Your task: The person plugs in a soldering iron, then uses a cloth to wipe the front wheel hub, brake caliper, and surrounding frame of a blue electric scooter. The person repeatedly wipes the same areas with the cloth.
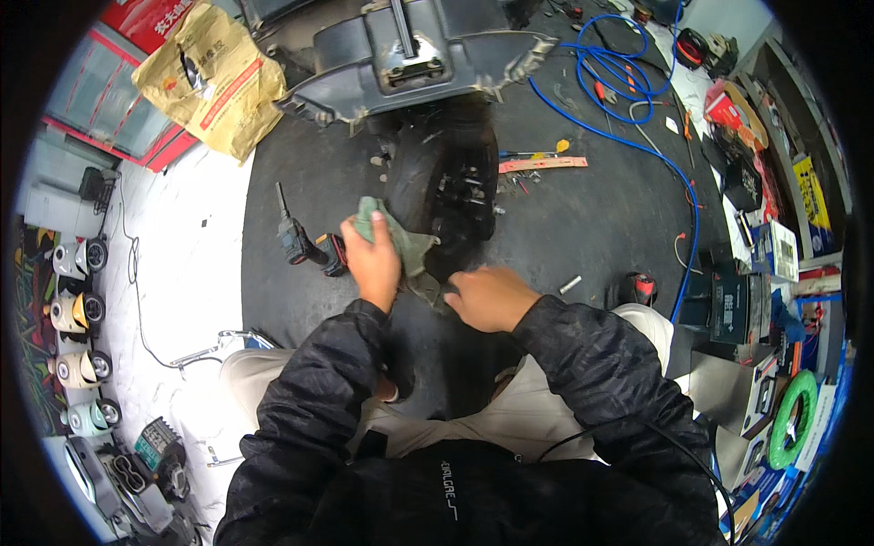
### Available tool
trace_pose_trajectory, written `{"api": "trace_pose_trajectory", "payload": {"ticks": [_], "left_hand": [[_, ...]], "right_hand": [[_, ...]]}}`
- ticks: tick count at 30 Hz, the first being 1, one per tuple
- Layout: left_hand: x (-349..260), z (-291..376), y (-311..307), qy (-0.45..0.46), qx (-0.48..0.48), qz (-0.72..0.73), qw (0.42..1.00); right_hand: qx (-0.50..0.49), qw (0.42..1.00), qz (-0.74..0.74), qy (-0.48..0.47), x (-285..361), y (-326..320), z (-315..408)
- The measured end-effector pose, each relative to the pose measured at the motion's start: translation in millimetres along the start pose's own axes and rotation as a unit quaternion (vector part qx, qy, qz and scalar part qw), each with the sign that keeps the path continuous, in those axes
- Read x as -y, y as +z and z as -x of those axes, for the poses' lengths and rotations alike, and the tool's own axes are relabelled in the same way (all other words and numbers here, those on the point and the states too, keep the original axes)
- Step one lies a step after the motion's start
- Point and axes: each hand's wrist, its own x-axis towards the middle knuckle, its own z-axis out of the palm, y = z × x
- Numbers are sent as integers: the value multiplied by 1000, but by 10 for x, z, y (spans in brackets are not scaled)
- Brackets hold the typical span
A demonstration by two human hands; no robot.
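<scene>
My left hand (373, 258) is closed around a crumpled green-grey rag (410, 249), its thumb lying on top of the cloth. The rag hangs down to the right, and its lower corner reaches my right hand (488, 297). That hand's fingers are curled beside the corner; whether they pinch it is not clear. Just beyond both hands stands a dark wheel or black vehicle part (444, 177), blurred, below a black plastic body panel (416, 68). A cordless power tool with a long bit (295, 240) lies left of my left hand. Right of my right hand lies a small metal socket (570, 284).
A screwdriver (536, 155), a reddish strip (546, 164) and small screws lie on the black mat (567, 218). A blue hose (638, 143) curves along the right. At upper left is a yellow paper sack (218, 89); shelves with boxes (741, 307) stand at right.
</scene>
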Motion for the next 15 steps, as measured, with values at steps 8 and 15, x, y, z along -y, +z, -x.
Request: {"api": "trace_pose_trajectory", "payload": {"ticks": [8,15], "left_hand": [[-23,570,-138,-36,238,79,967],[514,724,-33,-282,507,125,805]], "right_hand": [[-188,971,-116,94,-180,-528,-77],[-192,962,-31,193,-409,-429,-210]]}}
